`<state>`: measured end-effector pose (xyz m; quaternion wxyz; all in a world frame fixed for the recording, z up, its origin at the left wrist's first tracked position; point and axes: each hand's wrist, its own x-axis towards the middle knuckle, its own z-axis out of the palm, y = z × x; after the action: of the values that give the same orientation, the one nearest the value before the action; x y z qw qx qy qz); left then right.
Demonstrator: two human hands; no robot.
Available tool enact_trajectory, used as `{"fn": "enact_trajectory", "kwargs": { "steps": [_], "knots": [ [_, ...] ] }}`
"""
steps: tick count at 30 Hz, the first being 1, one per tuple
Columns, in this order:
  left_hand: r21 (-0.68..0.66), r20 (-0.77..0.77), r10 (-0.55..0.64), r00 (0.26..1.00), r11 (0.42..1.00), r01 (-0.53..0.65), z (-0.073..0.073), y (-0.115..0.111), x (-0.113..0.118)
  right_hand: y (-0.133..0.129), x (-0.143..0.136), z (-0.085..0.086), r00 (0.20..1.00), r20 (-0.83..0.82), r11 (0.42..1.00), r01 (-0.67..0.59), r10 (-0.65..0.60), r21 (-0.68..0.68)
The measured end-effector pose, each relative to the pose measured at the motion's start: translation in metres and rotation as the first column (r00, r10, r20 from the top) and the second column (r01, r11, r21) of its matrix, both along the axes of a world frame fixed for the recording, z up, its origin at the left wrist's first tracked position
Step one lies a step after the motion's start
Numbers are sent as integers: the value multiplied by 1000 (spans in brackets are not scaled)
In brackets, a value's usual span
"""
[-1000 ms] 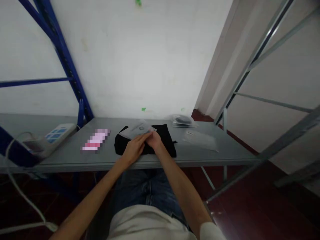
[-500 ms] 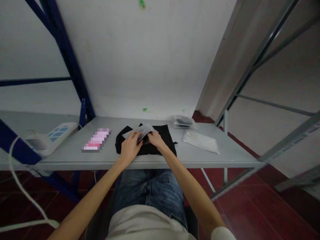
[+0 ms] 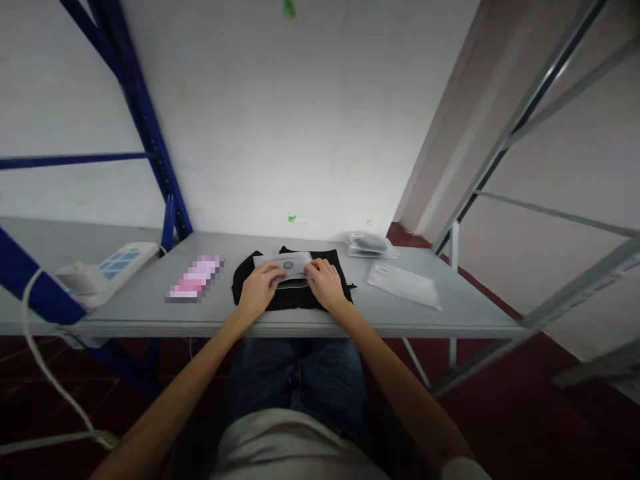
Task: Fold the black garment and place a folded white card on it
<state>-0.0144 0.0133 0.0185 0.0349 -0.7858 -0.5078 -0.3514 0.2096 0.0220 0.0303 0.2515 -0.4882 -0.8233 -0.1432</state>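
Note:
A clear, whitish plastic bag (image 3: 289, 265) with a small round dark mark lies over a piece of folded black cloth (image 3: 300, 299). At its left end my left hand (image 3: 259, 288) is closed, gripping the edge between thumb and fingers. My right hand (image 3: 327, 285) pinches the other end, fingers curled over the near edge. Some dark material shows just below the bag between my hands; whether it is inside the bag I cannot tell. Both hands rest close above the cloth.
On the right of the grey table (image 3: 390, 313) lie a flat white plastic packet (image 3: 404, 285) and, behind it, a stack of clear packets (image 3: 369, 245). A blurred-out pink rectangular item (image 3: 196, 279) and a white power strip (image 3: 117, 270) are left. Blue posts (image 3: 150, 127) flank the table's left.
The bag has been flattened and drawn level across the cloth. My right hand has shifted right to its end; my left hand has stayed near the left end.

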Motion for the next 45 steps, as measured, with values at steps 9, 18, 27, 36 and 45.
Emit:
{"fn": "enact_trajectory", "kwargs": {
  "steps": [9,18,27,36,45],
  "knots": [
    [-141,60,-10,998,990,19,22,8,-35,-26,4,10,998,-58,997,-39,35,-62],
    [-371,159,102,982,928,-37,24,10,-46,-22,-67,9,947,-58,938,-320,315,-131],
    [-304,250,50,967,952,29,16,17,-47,1,-91,9,933,57,931,-348,356,-109],
    [-229,207,35,978,973,14,18,14,-36,0,1,20,899,328,957,-279,290,-81],
    [-209,64,43,997,977,-28,11,22,-23,-3,75,9,910,401,995,-87,102,-57]
  ]
}}
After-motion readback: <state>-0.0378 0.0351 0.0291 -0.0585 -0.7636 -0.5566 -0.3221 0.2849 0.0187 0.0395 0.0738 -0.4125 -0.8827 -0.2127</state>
